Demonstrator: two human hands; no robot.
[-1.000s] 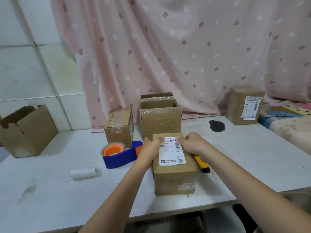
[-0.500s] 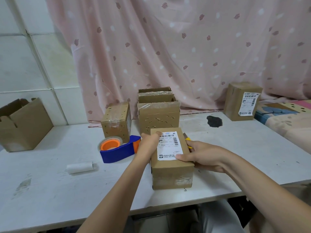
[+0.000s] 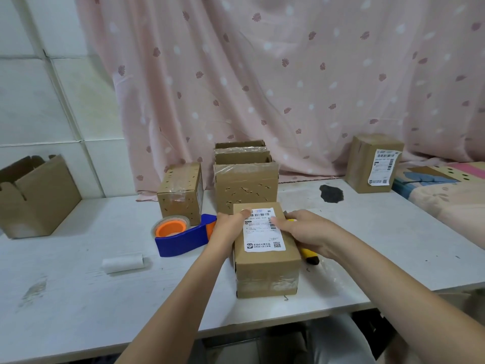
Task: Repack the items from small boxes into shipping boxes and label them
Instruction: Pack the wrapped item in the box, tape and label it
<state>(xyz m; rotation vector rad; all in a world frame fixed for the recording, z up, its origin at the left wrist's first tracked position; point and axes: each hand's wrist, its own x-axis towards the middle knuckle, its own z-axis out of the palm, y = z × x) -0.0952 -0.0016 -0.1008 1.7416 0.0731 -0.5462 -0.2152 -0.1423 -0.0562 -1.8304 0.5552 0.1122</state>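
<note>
Two hands are working one taped shipping box at the near edge of the white table; we are seeing clear tape across its front face. A white label is lying on its top: barcode strips, a line reading roughly "05G V05 220", small print we cannot read, a logo and QR code at the near end. The left hand is resting at the box's left top edge, a fingertip on the label's far corner. The right hand is pressing straight fingers on the label's right side. A yellow utility knife is lying under that hand. Left: blue tape dispenser, white paper roll. Farther back, perforated small boxes are standing; far right, another labelled box; far left, an open carton. A pink curtain is hanging behind.
</note>
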